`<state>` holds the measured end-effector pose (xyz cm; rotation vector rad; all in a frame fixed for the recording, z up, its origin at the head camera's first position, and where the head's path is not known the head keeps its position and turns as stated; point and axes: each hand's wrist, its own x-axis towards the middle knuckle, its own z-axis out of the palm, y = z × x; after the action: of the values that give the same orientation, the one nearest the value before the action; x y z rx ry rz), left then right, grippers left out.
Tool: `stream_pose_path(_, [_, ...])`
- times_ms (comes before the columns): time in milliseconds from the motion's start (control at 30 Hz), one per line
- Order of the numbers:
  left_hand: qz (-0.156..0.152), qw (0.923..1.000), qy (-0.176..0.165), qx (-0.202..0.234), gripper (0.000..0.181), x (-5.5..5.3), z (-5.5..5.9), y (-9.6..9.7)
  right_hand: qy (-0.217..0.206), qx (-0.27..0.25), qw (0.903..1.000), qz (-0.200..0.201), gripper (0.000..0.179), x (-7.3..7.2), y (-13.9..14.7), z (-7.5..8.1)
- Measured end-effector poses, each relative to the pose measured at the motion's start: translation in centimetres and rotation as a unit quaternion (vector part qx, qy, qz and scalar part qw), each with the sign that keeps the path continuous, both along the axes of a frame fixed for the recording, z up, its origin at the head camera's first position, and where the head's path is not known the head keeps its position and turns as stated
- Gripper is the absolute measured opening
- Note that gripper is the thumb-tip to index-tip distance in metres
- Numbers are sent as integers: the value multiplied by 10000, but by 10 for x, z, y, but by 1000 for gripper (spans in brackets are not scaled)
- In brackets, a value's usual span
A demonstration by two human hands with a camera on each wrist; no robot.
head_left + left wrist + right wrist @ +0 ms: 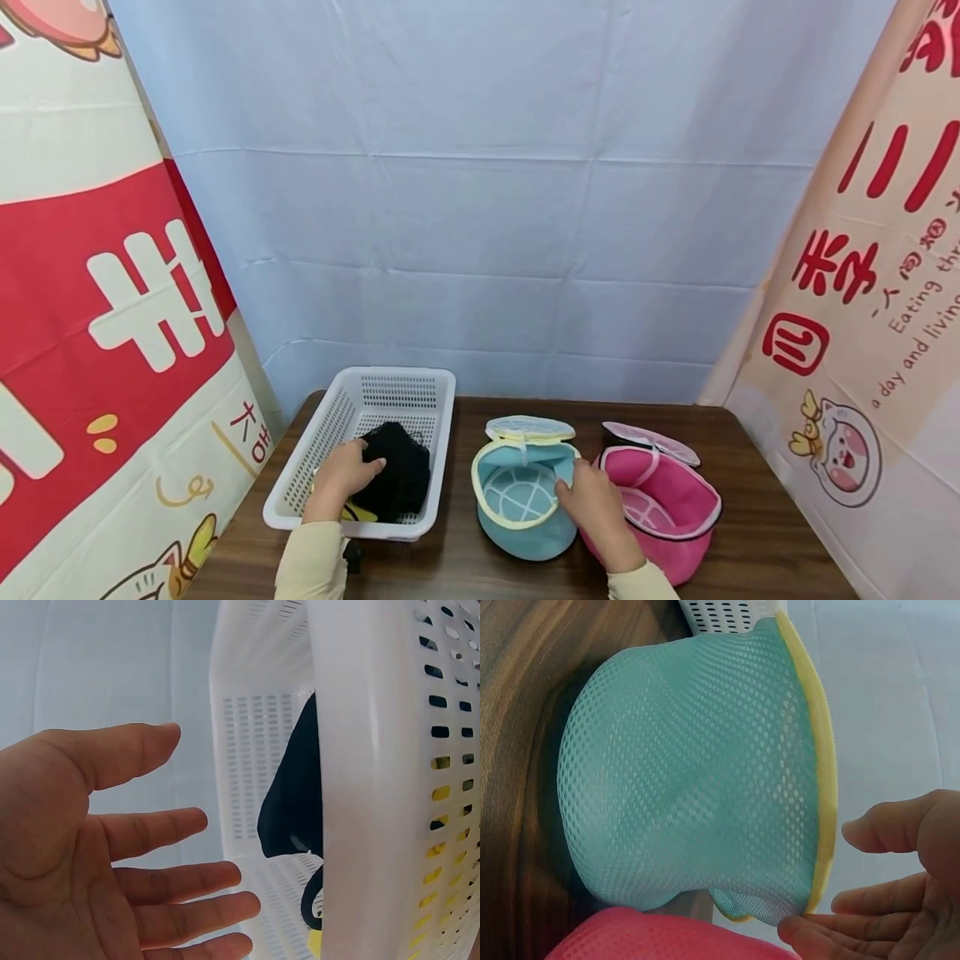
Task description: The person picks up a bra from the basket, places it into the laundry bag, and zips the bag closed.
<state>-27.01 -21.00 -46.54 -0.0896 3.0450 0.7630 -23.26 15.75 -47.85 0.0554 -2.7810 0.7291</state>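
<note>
The left hand (348, 475) was open over the basket, thumb parted from spread fingers and gripping nothing; that shape would suit picking up soft cloth. The right hand (592, 504) was not closed either: its fingers lay nearly straight, their tips touching the rim of the blue bag (525, 537) while the thumb stood clear, perhaps to steady the mouth without squashing the mesh. Black cloth (401, 483) lay heaped inside the white basket (442, 433), beside some yellow cloth (360, 514), the basket's walls likely keeping the loose pieces together. The blue bag stood upright, its lid (528, 427) tipped back and leaving the mouth uncovered. Just beside it the pink bag (686, 554) was likewise open, all on the brown table (465, 575).
</note>
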Motion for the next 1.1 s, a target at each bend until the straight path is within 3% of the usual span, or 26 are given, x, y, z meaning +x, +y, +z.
stream_pose_path(300, [297,9993,-209,-64,51,-4,2,1,-3,57,9998,-212,25,-3,-5,-10])
stream_pose_path(567, [290,9981,-548,-69,32,-8,-7,-3,269,-216,9985,-427,16,-6,-9,-19])
stream_pose_path(900, [261,9970,-728,74,59,-18,-13,-10,376,-564,9970,-364,11,-6,-6,-24])
stream_pose_path(1100, [406,9946,-784,551,78,-22,-20,-14,230,-651,9971,-335,8,-5,-6,-27])
